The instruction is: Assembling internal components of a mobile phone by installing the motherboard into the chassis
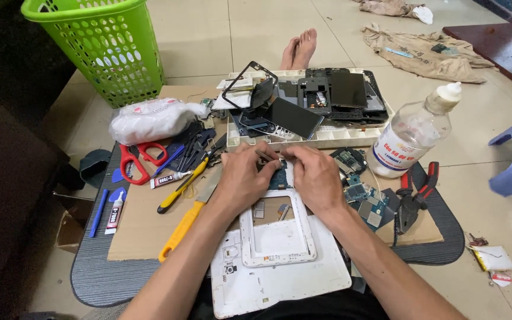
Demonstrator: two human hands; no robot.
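Head view: the tablet lies well stripped down, its white back cover (pixel 250 287) and white frame (pixel 277 228) off and stacked near the person, other parts filling the tray (pixel 327 137). The blue circuit board (pixel 280 178) rests on the cardboard-covered tabletop (pixel 143 231). Left hand (pixel 245 175) and right hand (pixel 315 175) both pinch at its top edge, fingers (pixel 268 155) nearly closed; whether they grip a small part cannot be told.

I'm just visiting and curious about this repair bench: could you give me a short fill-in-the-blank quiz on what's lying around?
1. The scissors have ____ handles.
2. The laundry basket on the floor is ____.
3. Both the left hand and the right hand rest on a small circuit ____.
4. The clear bottle stands to the ____ of the hands.

Missing words: red; green; board; right
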